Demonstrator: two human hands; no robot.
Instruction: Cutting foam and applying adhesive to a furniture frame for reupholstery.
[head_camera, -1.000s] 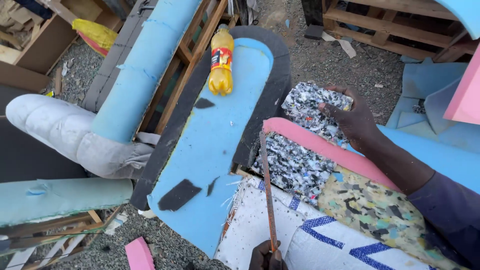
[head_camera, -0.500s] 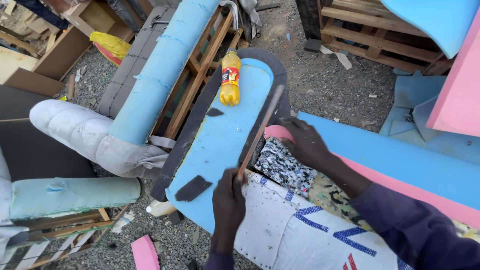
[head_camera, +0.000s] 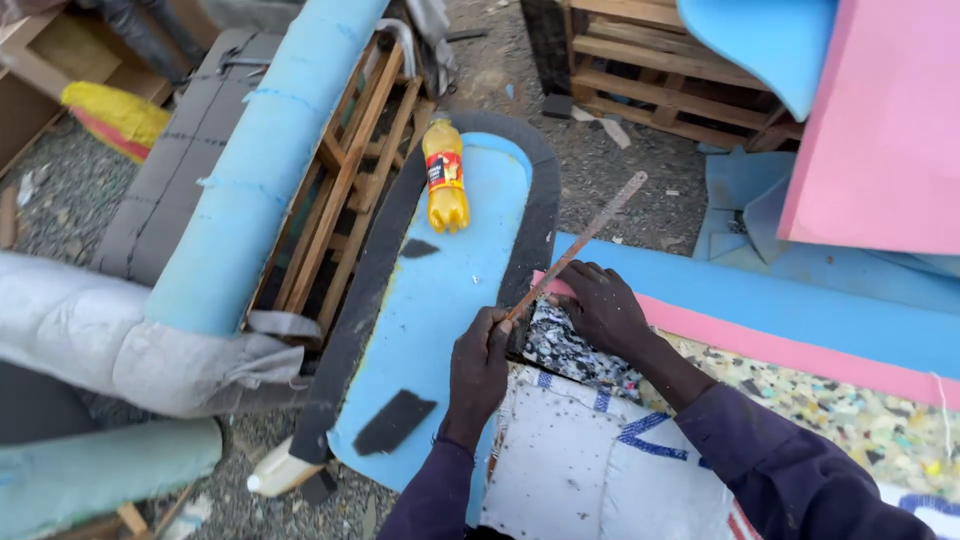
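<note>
My left hand (head_camera: 478, 365) grips the near end of a long thin rusty blade (head_camera: 585, 238) that slants up to the right. My right hand (head_camera: 598, 305) rests flat on the pink foam strip (head_camera: 760, 345) and the speckled black-and-white foam (head_camera: 575, 350), right beside the blade. The blade lies along the edge of a curved blue foam panel (head_camera: 440, 300) with a black rim (head_camera: 375, 270). A yellow drink bottle (head_camera: 445, 175) lies on the far end of that panel.
A wooden frame (head_camera: 345, 190) wrapped in blue and grey padding (head_camera: 100, 340) stands at left. A white sack with blue marks (head_camera: 590, 460) lies under my arms. Pink and blue foam sheets (head_camera: 880, 130) and wooden pallets (head_camera: 650, 60) are at right, on gravel.
My right hand has come off the far speckled foam and settled by the blade. The left hand holds the blade in the same slant, at the panel's edge.
</note>
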